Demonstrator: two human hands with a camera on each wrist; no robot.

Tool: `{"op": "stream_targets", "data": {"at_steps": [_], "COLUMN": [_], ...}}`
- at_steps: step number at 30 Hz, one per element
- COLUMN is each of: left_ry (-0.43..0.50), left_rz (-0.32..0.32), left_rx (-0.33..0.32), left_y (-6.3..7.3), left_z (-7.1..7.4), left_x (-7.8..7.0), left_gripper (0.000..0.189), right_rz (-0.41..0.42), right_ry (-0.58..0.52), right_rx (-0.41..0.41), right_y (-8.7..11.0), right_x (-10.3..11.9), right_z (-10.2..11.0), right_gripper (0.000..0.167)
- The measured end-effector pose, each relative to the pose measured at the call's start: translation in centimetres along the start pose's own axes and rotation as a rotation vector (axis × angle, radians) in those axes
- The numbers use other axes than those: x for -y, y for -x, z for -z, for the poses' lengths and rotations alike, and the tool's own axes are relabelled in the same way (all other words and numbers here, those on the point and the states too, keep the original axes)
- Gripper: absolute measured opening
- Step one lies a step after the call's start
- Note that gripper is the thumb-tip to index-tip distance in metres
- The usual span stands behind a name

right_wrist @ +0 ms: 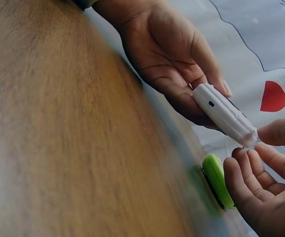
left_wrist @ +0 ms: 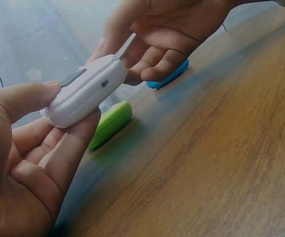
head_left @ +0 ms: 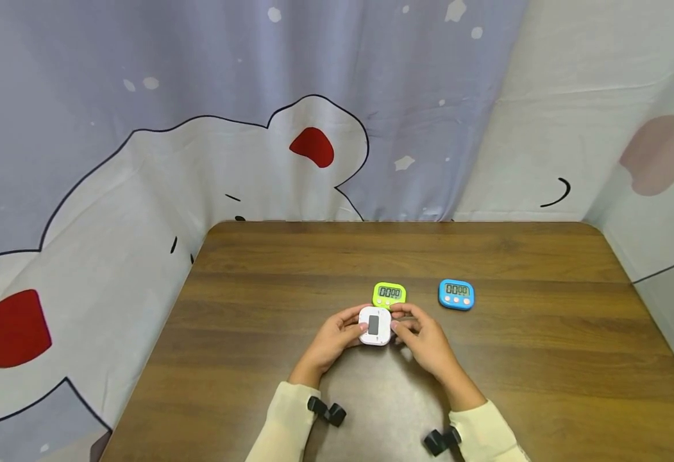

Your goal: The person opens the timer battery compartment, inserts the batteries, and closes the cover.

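Observation:
A white digital timer (head_left: 369,338) with a blank grey display is held above the table. My left hand (head_left: 329,341) grips its left side, thumb on the face and fingers underneath, as the left wrist view (left_wrist: 83,98) shows. At the timer's other end, my right hand (head_left: 427,341) pinches a thin pale strip (left_wrist: 126,45) between thumb and fingers. Whether that strip is a film or part of the case, I cannot tell. Just beyond the hands lies a green timer (head_left: 389,293), its lower edge partly covered.
To the right, a blue timer (head_left: 456,294) lies face up on the wooden table (head_left: 544,372). A patterned curtain (head_left: 417,96) hangs behind the table's far edge and along its sides. Small black devices (head_left: 326,410) are strapped at both wrists.

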State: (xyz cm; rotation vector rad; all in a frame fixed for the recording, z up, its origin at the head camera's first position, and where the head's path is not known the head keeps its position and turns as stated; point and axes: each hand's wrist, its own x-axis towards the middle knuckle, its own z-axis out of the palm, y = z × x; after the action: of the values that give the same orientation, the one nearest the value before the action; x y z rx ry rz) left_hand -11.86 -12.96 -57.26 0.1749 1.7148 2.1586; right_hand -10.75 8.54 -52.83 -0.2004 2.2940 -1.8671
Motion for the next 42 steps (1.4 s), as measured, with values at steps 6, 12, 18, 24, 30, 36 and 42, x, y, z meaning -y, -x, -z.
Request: {"op": "stream_targets", "data": {"at_steps": [6, 12, 18, 24, 30, 36, 42], "left_ry": [0.017, 0.031, 0.033, 0.036, 0.029, 0.020, 0.022], "left_rz": [-0.011, -0.020, -0.023, -0.018, -0.019, -0.018, -0.018], "left_rx": [-0.003, 0.007, 0.014, 0.021, 0.024, 0.018, 0.023], "left_y": [0.0, -0.1, 0.0, 0.1, 0.0, 0.0, 0.0], "left_z": [0.0, 0.1, 0.0, 0.0, -0.1, -0.1, 0.0], "left_x": [0.0, 0.2, 0.1, 0.1, 0.1, 0.1, 0.1], "left_gripper": [0.047, 0.047, 0.048, 0.049, 0.049, 0.049, 0.050], "right_rz": [-0.050, -0.076, -0.101, -0.115, -0.130, -0.135, -0.150], "right_ry": [-0.097, -0.152, -0.242, -0.310, -0.355, -0.362, -0.375], "right_rx": [0.054, 0.102, 0.145, 0.197, 0.206, 0.204, 0.174], "right_y": [-0.4, -0.5, -0.7, -0.6, -0.8, -0.8, -0.8], "right_x": [-1.4, -1.6, -2.0, -2.4, -2.6, -2.5, -2.2], "right_z": [0.0, 0.1, 0.4, 0.8, 0.9, 0.9, 0.8], "right_gripper": [0.031, 0.033, 0.038, 0.044, 0.044, 0.044, 0.038]}}
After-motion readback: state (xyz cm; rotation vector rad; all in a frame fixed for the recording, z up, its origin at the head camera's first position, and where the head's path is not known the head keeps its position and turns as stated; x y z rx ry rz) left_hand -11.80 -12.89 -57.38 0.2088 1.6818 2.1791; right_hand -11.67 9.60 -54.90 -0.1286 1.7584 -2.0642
